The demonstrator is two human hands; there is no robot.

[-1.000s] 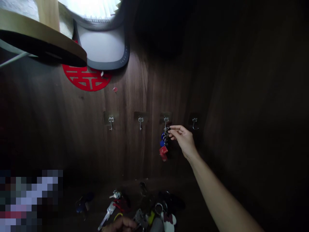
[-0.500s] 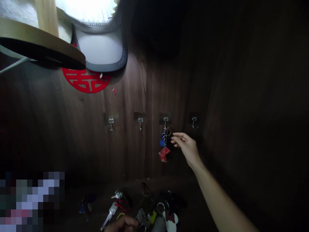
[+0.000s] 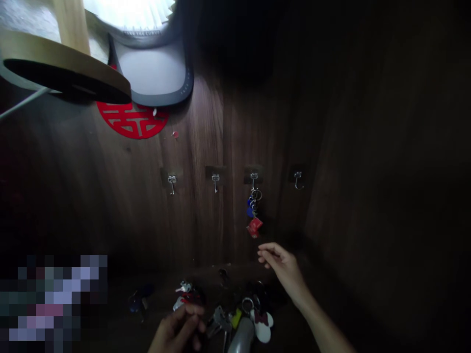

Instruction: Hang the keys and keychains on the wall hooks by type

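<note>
On the third hook from the left [image 3: 253,177] hangs a keyring bunch with blue tags and red tags [image 3: 255,225]. Just below and right of it is my right hand [image 3: 281,262], fingers loosely bent and a little apart, with nothing visible in them. My left hand [image 3: 180,328] is low in the view, over the near side of a pile of keys; its fingers are half curled, with nothing seen in them. Silver keys [image 3: 220,321], a yellow-green tag [image 3: 236,318], a key ring [image 3: 248,305] and a white charm with a dark red bow [image 3: 263,328] lie beside it.
Three more metal hooks, left [image 3: 172,182], second [image 3: 216,181] and far right [image 3: 299,179], are fixed to the dark wood panel. Higher up are a grey-and-white cap [image 3: 154,73], a red paper cutout [image 3: 140,126] and a round lamp base [image 3: 73,66]. Blue keys [image 3: 136,303] lie lower left.
My right hand has moved down, away from the hanging keyring bunch. My left hand has risen further into view over the keys. The bunch stays on its hook.
</note>
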